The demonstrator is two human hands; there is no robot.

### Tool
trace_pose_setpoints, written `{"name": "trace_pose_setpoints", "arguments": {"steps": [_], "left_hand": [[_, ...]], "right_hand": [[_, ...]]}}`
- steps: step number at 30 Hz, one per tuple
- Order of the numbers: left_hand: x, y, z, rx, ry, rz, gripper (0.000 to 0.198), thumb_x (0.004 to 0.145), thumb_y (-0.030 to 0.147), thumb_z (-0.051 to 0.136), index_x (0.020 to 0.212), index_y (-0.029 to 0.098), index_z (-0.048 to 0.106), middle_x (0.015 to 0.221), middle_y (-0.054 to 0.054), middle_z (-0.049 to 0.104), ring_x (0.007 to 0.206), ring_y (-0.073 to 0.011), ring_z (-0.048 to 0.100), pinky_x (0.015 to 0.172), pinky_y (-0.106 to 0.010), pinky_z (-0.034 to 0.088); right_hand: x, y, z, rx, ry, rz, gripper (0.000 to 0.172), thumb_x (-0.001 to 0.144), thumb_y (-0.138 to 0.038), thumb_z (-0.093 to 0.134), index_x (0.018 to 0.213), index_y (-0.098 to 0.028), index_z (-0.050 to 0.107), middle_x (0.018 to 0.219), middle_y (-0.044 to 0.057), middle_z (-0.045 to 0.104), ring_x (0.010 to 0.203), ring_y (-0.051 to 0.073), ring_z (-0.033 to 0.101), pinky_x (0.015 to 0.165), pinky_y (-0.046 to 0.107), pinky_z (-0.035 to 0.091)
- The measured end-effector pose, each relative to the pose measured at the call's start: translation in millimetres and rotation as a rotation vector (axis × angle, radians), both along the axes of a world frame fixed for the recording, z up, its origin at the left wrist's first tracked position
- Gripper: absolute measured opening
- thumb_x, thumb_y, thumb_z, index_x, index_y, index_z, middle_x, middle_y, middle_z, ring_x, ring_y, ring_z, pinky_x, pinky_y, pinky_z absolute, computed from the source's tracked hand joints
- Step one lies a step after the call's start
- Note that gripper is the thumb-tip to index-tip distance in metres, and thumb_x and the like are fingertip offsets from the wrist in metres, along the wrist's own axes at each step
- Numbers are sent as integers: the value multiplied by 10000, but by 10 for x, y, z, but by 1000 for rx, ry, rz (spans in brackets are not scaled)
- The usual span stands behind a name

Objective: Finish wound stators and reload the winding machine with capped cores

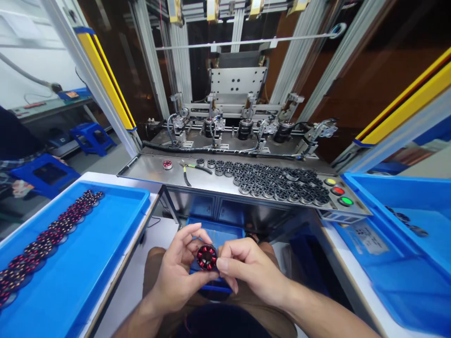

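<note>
A small round wound stator (pixel 206 257), red copper coils on a black core, is held over my lap between both hands. My left hand (pixel 178 272) cups it from the left with fingers curled around its rim. My right hand (pixel 246 272) pinches its right side with thumb and fingertips. Several unwound dark stator cores (pixel 271 180) lie in rows on the steel machine shelf (pixel 155 169) ahead. Wound red stators (pixel 45 239) line up in the blue tray (pixel 91 263) at my left.
A winding machine (pixel 239 117) with several spindles stands behind the shelf. Pliers (pixel 186 171) and one red stator (pixel 167 164) lie on the shelf's left. Yellow, red and green buttons (pixel 338 191) sit at its right. Another blue tray (pixel 405 234) is at my right. A person's sleeve (pixel 14 150) shows far left.
</note>
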State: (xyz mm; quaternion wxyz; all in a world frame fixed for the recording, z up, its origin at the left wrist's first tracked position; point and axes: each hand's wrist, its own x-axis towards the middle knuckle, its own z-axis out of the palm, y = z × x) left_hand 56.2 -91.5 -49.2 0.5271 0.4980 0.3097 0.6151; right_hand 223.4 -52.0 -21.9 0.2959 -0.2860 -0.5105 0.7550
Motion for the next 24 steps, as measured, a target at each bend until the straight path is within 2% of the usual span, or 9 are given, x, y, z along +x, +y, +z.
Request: {"name": "trace_pose_setpoints", "arguments": {"steps": [2,5,8,10,12,15,19,21,24], "left_hand": [[13,4,2,-25,-58,-27,687,691,107,837,1262,360,551,1025,25,701,803,-78,681,735,-139,550],[-15,-3,1,-35,-125,-71,637,718,157,828,1258,353,553,1066,6,728,892,-99,696,787,-149,546],[-63,-18,-7,-11,-112,-72,600,756,148,796,1261,358,550,1109,5,740,914,-90,702,804,-134,542],[-84,-29,-10,11,-38,-29,595,772,100,770,1260,362,552,1138,13,741,964,-90,700,842,-131,536],[-83,-40,-9,30,42,19,602,777,51,749,1256,362,558,1162,22,738,1037,-97,687,892,-134,523],[-48,-56,0,37,91,20,590,793,36,725,1255,365,562,1184,30,732,1080,-104,678,927,-149,518],[-36,-62,3,-8,57,-38,511,808,54,717,1210,350,604,1189,24,729,1100,-113,671,936,-157,516],[-66,-51,-3,-52,-1,-71,433,802,85,733,1157,318,648,1193,6,724,1117,-135,662,944,-180,519],[-115,-20,-14,-131,-115,-173,333,803,180,751,1116,271,685,1174,-37,721,952,-141,708,853,-204,561]], "right_hand": [[23,-46,-91,-9,18,16,488,725,-578,745,550,-158,568,458,-41,537,415,62,426,476,216,316],[107,-77,-201,3,-1,75,483,742,-583,730,562,-164,571,478,-41,532,420,68,426,470,222,319],[213,-32,-188,116,-92,152,455,759,-572,724,603,-160,613,549,-20,573,477,87,479,502,234,357],[261,18,-99,254,-149,77,452,711,-594,758,660,-158,649,641,0,603,558,108,518,549,248,391],[265,50,19,404,-180,-72,473,638,-608,804,699,-166,647,700,3,601,622,126,528,588,260,408],[182,35,147,534,-196,-205,468,625,-572,832,688,-183,579,679,-21,562,627,125,503,598,261,400],[46,-31,120,497,-141,-217,376,830,-503,692,689,-189,543,675,-18,550,633,125,494,612,261,405],[17,-51,64,456,-82,-243,329,880,-444,649,698,-190,545,693,-11,557,643,128,509,623,265,419],[7,-65,5,403,-20,-273,270,899,-366,638,715,-197,535,703,-12,562,641,130,534,621,266,434]]}}
